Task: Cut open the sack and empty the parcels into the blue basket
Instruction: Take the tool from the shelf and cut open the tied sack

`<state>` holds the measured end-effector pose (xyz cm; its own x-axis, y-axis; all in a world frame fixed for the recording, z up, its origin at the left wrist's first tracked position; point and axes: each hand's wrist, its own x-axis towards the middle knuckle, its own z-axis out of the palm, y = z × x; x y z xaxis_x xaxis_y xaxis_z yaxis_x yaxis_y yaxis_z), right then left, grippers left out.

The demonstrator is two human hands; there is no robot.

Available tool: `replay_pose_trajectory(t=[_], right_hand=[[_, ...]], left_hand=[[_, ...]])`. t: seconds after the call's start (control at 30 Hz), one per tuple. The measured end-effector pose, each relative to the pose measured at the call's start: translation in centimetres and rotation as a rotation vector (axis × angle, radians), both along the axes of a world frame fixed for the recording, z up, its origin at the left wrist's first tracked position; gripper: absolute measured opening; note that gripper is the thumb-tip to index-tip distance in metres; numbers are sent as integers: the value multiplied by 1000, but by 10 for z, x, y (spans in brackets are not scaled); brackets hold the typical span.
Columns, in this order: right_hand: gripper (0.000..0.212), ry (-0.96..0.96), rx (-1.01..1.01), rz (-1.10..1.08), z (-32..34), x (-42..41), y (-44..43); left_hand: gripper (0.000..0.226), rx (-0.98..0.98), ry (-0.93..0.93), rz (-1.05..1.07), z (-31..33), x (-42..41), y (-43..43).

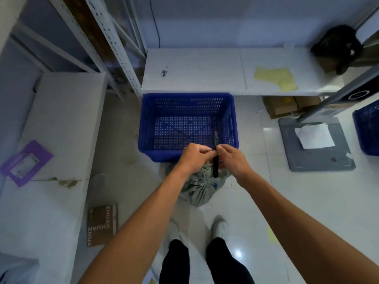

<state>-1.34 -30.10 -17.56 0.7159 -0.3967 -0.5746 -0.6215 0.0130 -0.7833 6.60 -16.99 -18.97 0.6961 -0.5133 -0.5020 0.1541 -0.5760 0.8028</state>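
Note:
A grey woven sack (200, 189) stands on the floor just in front of my feet, its tied top bunched up. Behind it sits the blue basket (147, 128), with nothing inside. My left hand (194, 156) pinches the top of the sack's neck. My right hand (231, 158) holds a black utility knife (215, 158) upright against the neck, blade tip pointing up over the basket's near rim. The parcels are hidden inside the sack.
A white shelf (194, 72) with a yellow paper (276, 77) runs behind the basket. A white counter (57, 124) with a purple frame (24, 162) stands left. A grey scale plate (315, 144), cardboard boxes (281, 106) and a second blue basket (367, 130) lie right.

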Motion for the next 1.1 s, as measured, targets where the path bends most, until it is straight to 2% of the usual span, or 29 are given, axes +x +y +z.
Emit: replay_pose_trajectory(t=[0.1,0.2,0.4,0.5,0.57,0.63,0.77,0.87,1.0,1.1], right_hand=[[22,50,-17,-3,-64,-3,-3],[26,131,-122,82,-134,-4,-6],[32,294,-433,224,-246,-5,-9],[35,322,-524,213,-285,-13,-7],[34,298,-495,260,-312,-16,-7],[33,255,-434,327,-334,-16,-7],[30,183,-386,349,-343,-15,-9],[30,168,-363,339,-329,-20,-11],[28,178,-361,346,-288,-23,-5],[26,201,-305,309,-248,-25,7]], left_hand=[[17,77,-32,-49,-60,-8,-8],[15,123,42,-114,-118,-7,-11],[26,271,32,-23,-222,-4,-15],[42,361,-6,14,-274,-14,-12],[72,360,52,-27,-301,-20,-14],[79,349,118,-49,-323,-24,-21],[57,254,235,124,-339,-22,-34],[53,209,311,259,-334,-20,-32],[59,238,382,353,-298,-20,-15],[44,241,382,381,-246,-15,0]])
